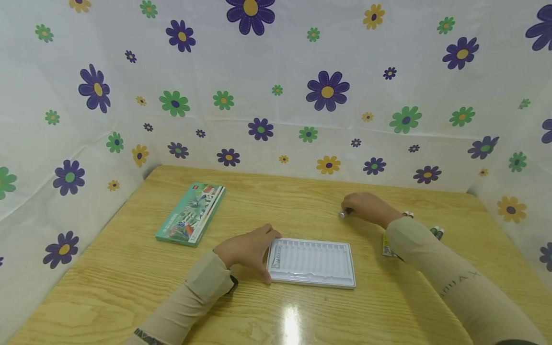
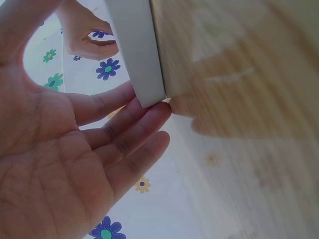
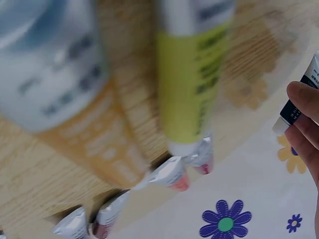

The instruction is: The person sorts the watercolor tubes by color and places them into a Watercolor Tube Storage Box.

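At the middle of the table in the head view lies a white plastic tray (image 1: 312,283) with narrow slots. One silvery paint tube (image 1: 277,255) occupies its leftmost slot. My left hand (image 1: 252,248) holds the tray's left end, thumb by the front corner and fingers by the back one. In the left wrist view, fingertips (image 2: 162,110) meet the tray's corner. To the tray's back right, my right hand (image 1: 366,207) pinches a paint tube with a dark label (image 3: 291,110), seen in the right wrist view. Its silvery end (image 1: 343,214) shows in the head view.
A green paint box (image 1: 191,214) lies at the back left. Beside and partly behind my right forearm are a yellow tube (image 1: 385,245), green tubes (image 1: 436,233) and brownish ones (image 1: 408,214). An orange tube (image 3: 94,134) looms close in the right wrist view. Flowered cloth (image 1: 276,110) walls the table.
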Demonstrator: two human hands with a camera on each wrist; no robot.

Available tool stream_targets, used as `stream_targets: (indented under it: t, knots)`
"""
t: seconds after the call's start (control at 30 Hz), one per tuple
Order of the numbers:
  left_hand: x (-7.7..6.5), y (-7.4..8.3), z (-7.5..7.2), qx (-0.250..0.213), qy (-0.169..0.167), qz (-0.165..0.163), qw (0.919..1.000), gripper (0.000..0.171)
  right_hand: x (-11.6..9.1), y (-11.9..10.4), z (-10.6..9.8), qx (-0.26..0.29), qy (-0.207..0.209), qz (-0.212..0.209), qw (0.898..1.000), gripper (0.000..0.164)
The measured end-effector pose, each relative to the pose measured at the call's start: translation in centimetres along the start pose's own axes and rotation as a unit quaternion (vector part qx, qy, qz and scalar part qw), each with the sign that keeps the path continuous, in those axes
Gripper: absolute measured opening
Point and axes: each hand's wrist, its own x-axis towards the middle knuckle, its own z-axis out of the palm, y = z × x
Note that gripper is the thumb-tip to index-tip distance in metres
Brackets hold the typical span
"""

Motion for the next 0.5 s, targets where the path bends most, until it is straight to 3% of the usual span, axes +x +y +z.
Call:
stream_targets:
  t: [0.27,0.5]
  knots:
    - [0.1,-0.1,0.1,0.005,-0.003,-0.002,1.0,0.1,0.1,-2.1,-1.3,0.002,0.058,-0.043,0.997,0.01]
    - [0.1,0.1,-0.1,0.0,-0.003,0.003,1.0,0.1,1.0,-5.1,-2.5,-0.002,0.12,-0.117,0.986,0.01]
